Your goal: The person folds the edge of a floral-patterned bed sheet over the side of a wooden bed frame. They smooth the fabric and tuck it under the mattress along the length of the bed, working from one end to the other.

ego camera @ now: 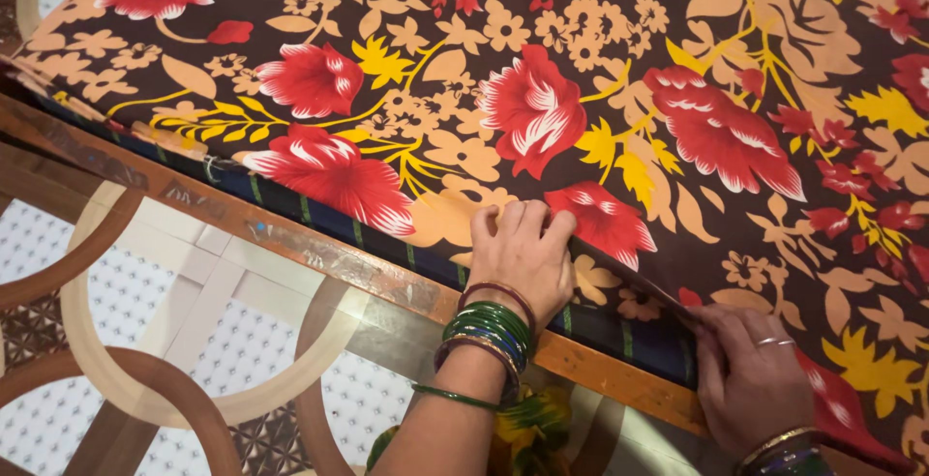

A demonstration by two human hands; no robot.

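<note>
A dark brown sheet (581, 70) printed with red, yellow and tan flowers covers a mattress and fills most of the view. My left hand (521, 253), with green and red bangles on the wrist, presses flat on the sheet's edge, fingers together. My right hand (750, 379), wearing a ring and bangles, grips the sheet's edge at the lower right and holds it down by the mattress side. Under the sheet a dark blue striped mattress side (319, 213) shows along the edge.
A wooden bed frame rail (290, 244) runs diagonally from upper left to lower right. Beyond it lies a floor (145, 321) patterned with brown and cream rings and white dotted tiles. A bit of green and yellow cloth (527, 428) shows at the bottom.
</note>
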